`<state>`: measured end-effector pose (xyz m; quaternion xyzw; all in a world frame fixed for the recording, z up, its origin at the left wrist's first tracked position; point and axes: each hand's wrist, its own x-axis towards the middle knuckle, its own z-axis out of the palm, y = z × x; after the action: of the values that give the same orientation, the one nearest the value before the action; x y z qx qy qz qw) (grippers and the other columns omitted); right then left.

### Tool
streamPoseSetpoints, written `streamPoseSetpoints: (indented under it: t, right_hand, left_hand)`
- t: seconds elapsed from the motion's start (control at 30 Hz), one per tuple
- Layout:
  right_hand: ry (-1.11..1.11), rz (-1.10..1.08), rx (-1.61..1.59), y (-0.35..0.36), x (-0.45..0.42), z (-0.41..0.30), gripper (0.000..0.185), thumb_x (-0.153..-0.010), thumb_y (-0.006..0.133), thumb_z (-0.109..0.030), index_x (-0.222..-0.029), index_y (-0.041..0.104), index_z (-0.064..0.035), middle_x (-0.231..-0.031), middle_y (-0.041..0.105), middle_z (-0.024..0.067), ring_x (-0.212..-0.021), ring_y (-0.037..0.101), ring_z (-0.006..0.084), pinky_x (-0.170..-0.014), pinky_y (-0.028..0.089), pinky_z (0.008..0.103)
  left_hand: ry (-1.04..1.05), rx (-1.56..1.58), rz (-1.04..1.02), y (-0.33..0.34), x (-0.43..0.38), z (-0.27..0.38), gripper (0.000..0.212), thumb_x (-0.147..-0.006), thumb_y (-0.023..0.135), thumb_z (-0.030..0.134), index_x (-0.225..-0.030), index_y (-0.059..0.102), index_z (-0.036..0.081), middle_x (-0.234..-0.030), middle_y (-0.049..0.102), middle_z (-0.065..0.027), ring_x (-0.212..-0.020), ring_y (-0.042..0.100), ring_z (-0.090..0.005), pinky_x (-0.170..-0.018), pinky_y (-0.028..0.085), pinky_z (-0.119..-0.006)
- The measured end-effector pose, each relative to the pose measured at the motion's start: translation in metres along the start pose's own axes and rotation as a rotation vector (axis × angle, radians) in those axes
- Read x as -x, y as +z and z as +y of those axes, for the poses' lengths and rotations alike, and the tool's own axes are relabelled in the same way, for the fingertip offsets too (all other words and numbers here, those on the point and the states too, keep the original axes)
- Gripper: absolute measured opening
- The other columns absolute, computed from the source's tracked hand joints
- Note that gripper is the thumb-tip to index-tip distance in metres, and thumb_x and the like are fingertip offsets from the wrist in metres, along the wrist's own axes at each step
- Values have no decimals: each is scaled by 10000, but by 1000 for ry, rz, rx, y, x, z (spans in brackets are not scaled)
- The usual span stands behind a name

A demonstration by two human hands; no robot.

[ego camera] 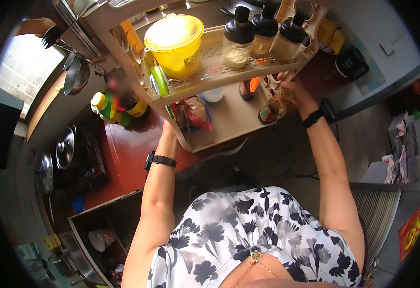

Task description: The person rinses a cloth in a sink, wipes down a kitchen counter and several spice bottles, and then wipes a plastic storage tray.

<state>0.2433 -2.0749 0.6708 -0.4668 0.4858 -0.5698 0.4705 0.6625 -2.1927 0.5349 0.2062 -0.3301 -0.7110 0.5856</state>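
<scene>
A beige plastic two-tier spice rack (231,135) stands in front of me, overhanging the counter's front edge. My right hand (292,86) grips its right side near the lower shelf. My left hand is at the rack's left side, mostly hidden behind its post; only the wrist (170,142) shows. The upper shelf bears a yellow lidded plastic tub (175,50), a green-handled tool (159,80) and several glass seasoning jars with black lids (237,45). On the lower shelf are a red plastic bag (195,113), a white container (214,94) and a glass bottle (270,109).
Yellow-capped bottles (105,108) stand on the red counter (132,144), left of the rack. Farther left is a stove with a lidded pot (66,147). Ladles (76,75) hang at upper left. A black appliance (352,63) stands at the right. An open cabinet holds a bowl (102,240).
</scene>
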Motion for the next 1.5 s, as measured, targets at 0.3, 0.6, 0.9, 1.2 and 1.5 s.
streamPoseSetpoints:
  t: [0.3, 0.6, 0.9, 1.2, 1.5]
  right_hand:
    - [-96, 62, -36, 12, 9, -7, 212, -726, 570, -25, -935, 585, -62, -888, 557, 4, -827, 555, 118, -740, 436, 251]
    - [-118, 46, -63, -4, -1, 21, 235, -718, 583, -11, -947, 580, -65, -934, 549, 1, -888, 541, 122, -806, 424, 267]
    - [-35, 42, 25, 0, -3, 27, 212, -720, 584, -14, -924, 569, -69, -914, 547, 4, -855, 550, 127, -773, 445, 267]
    - [-52, -8, 12, -12, -10, 34, 257, -727, 623, -35, -977, 578, -74, -970, 561, -7, -923, 554, 129, -844, 436, 280]
    - [-31, 44, -7, 8, 1, 32, 289, -710, 642, -78, -991, 576, -90, -967, 555, -4, -925, 553, 131, -816, 431, 263]
  left_hand:
    - [-11, 82, 28, 7, 4, 1, 328, -963, 545, 270, -1177, 537, 22, -1067, 579, -76, -927, 571, -193, -813, 492, -296]
    - [86, -223, 46, 12, 3, -2, 392, -935, 565, 328, -1136, 569, -9, -1041, 617, -105, -941, 604, -219, -811, 504, -305]
    - [-16, -301, 182, -14, 2, -5, 411, -922, 566, 342, -1118, 581, -18, -1026, 631, -120, -947, 616, -230, -804, 514, -320]
    - [-278, -577, 462, -42, -4, -7, 430, -908, 567, 356, -1101, 593, -27, -1011, 645, -135, -954, 628, -240, -797, 523, -335]
    - [-474, -778, 728, -64, 7, -20, 450, -895, 568, 371, -1083, 605, -36, -996, 659, -149, -960, 639, -251, -789, 533, -350]
